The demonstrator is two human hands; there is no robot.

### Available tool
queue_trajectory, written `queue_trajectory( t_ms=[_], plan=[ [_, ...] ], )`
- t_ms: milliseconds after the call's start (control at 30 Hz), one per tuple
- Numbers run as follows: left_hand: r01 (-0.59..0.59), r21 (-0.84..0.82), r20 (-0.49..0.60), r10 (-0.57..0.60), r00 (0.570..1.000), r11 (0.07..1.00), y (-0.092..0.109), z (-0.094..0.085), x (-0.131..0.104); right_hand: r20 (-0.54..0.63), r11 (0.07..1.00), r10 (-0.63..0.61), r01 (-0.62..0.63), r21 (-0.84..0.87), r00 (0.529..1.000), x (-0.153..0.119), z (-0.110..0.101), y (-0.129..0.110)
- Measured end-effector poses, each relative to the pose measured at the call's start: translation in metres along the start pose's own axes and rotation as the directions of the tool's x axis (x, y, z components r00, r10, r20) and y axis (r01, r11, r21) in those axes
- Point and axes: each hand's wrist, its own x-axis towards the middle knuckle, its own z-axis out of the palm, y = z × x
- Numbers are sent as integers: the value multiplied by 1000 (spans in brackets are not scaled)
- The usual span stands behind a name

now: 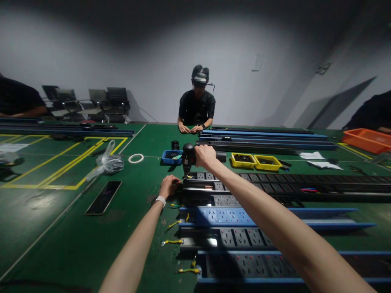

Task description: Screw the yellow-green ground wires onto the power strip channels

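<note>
My right hand [205,156] is wrapped round a black power screwdriver [188,155], which points down at the left end of a black socket strip [201,176]. Just left of that end, my left hand [170,185] has its fingers pressed together at the strip's end by a yellow-green wire; the fingertips are partly hidden. Nearer to me lie more strips, among them a blue one [224,215] and a black one [241,237], with yellow-green wires [173,242] sticking out of their left ends.
Beyond the tool are a blue tray [168,161] and yellow trays [243,160]. A phone [104,198], a plastic bag [110,163] and a white ring [136,158] lie left. A person [197,105] sits opposite. An orange bin [369,139] stands right.
</note>
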Motion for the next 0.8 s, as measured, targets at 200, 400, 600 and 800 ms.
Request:
queue_trajectory(
  t_ms=[200,400,600,800],
  plan=[
    [0,0,-3,0,1000,1000,1,-1,0,1,1000,-23,23,-15,1000,0,-3,-3],
    [7,3,-3,-7,1000,1000,0,0,0,6,1000,-14,14,-13,1000,2,-3,0],
    [8,-2,13,-8,1000,1000,-2,1,1,6,1000,-10,10,-12,1000,0,-1,2],
    [-4,5,13,4,1000,1000,-1,0,1,6,1000,-20,21,-15,1000,-1,-6,-4]
  ],
)
